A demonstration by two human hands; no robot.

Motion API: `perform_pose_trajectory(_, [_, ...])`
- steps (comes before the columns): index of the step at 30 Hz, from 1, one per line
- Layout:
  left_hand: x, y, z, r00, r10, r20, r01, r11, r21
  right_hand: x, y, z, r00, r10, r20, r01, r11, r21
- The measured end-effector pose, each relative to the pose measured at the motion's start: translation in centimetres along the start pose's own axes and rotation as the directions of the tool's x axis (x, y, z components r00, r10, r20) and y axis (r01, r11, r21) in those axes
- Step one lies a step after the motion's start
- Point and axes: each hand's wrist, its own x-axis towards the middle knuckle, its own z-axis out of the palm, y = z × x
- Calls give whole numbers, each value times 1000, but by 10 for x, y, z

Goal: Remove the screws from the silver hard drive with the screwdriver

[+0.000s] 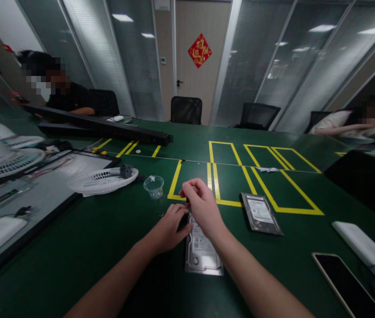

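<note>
A silver hard drive (204, 258) lies label up on the green table in front of me, its far end partly covered by my hands. My left hand (171, 226) grips its far left side, the thumb at the edge and the fingers curled near the far corner. Above that same corner, my right hand (204, 206) is closed in a pinch. Something small and dark shows below its fingertips, but I cannot make out what it is. A few tiny bits lie just left of my left fingers. Farther left stands a clear plastic cup (154, 189) with small things inside.
A second hard drive (262, 214) lies to the right, with a phone (346, 282) and a white device (366, 251) beyond. White fan covers (103, 181) and a large panel (51, 194) occupy the left. Yellow tape (220, 202) marks the table. Two people sit across.
</note>
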Motion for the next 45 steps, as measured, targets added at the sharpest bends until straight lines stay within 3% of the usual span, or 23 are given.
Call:
perform_pose_trajectory(12, [0,-4,3,1000,17,-22,-17,1000,-9,-3,3,4,998,-9,55,6,999,50])
perform_pose_trajectory(21, [-1,-6,6,999,19,-37,-19,1000,-11,0,5,2,996,-78,37,81,994,-79])
perform_pose_trajectory(28, [-1,-2,3,1000,-19,-17,18,1000,-16,-1,2,1,996,-66,56,71,994,-89])
perform_pose_trajectory(36, [1,3,-2,1000,-6,6,6,1000,-19,-1,-3,3,1000,16,-2,-16,1000,27])
perform_pose_trajectory(45, [2,5,-2,999,-33,14,34,999,-24,1,1,-3,1000,-4,-6,4,1000,-30])
